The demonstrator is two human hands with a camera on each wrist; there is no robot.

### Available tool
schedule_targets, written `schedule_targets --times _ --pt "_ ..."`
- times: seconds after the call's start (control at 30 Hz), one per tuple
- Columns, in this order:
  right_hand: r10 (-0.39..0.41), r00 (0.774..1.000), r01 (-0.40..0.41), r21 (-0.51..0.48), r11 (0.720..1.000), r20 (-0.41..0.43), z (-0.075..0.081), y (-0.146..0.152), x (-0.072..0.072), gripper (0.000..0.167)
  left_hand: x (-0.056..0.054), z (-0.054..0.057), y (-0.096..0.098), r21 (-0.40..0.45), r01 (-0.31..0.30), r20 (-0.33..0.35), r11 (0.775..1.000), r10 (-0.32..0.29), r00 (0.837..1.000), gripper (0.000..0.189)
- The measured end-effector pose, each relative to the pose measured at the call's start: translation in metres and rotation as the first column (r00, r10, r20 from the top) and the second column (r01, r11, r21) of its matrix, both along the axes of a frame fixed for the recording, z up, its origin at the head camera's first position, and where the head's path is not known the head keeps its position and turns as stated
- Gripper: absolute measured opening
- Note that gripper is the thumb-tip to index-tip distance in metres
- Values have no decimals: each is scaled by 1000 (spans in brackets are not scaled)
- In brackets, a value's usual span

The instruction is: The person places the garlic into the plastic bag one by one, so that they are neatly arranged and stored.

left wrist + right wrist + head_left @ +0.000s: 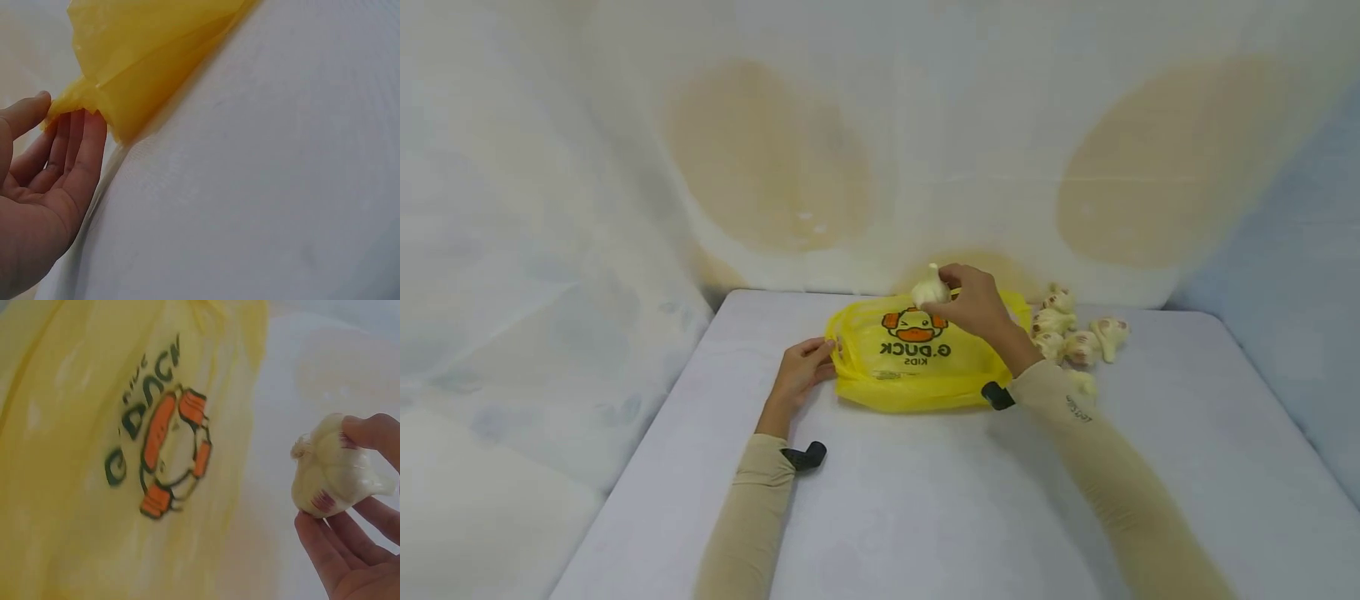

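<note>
Only the right wrist view shows purple streaks (324,502) on the garlic (337,465) the right hand (976,307) pinches near the bag (925,385) the left hand (799,374) pinches, table (887,500) beneath, cloth (940,125) behind.

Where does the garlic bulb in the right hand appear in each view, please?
Head: just right of centre, near mid-height, pinched in the right hand; the garlic bulb overlaps the yellow bag's upper edge.
Left wrist: not in it.
Right wrist: on the right side, near mid-height.
Shared landmark: the yellow bag, near the middle, at the top and on the left, respectively.
</note>
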State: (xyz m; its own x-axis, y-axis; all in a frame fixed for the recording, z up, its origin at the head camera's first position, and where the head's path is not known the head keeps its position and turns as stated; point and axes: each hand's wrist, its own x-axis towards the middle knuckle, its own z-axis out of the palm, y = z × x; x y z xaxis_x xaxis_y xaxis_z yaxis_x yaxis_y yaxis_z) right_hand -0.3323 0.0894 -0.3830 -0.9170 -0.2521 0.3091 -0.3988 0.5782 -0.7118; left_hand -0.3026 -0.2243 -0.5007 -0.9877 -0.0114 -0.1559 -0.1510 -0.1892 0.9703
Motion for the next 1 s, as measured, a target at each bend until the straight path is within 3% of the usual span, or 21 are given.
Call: schedule_targets --times 0.37,0.57,1.0 --pt "73 991 -77 25 997 113 -39 -57 -18 55 2 -2 3 19 4 5 1000 -4 1000 35" --pt "66 986 -77 69 995 150 -56 -68 -20 60 2 -1 7 1 11 -6 1000 -11 1000 35" --pt "64 978 -73 40 997 200 -79 -78 -29 65 1 -5 8 -8 3 8 1000 -3 1000 34"
